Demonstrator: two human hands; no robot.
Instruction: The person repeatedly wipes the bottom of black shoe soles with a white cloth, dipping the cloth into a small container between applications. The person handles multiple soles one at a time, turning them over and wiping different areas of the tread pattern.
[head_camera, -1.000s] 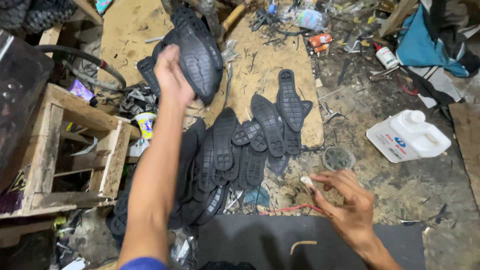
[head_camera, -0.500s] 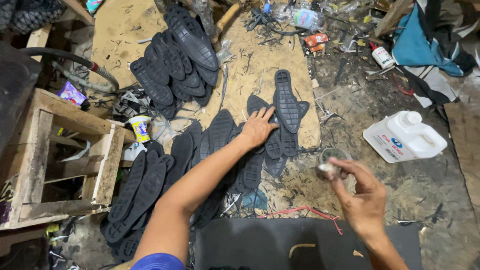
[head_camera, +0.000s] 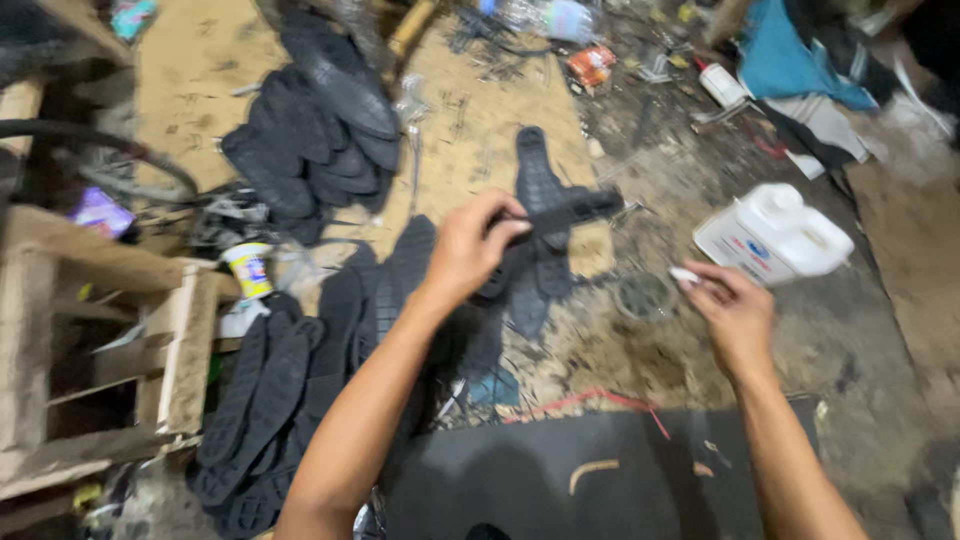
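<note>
Our two bare forearms, no sleeves showing in this view, our left hand (head_camera: 470, 250) bare and ungloved, our right hand (head_camera: 733, 315) likewise bare, we wore no watch, no rings

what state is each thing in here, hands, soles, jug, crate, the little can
left hand: closed on a black sole, lifted off the floor
right hand: pinching a small white thing, too blurred to name
sole pile: heaped on the floor
white jug: lying on its side, cap on
wooden crate: on its side
small can: upright
</note>
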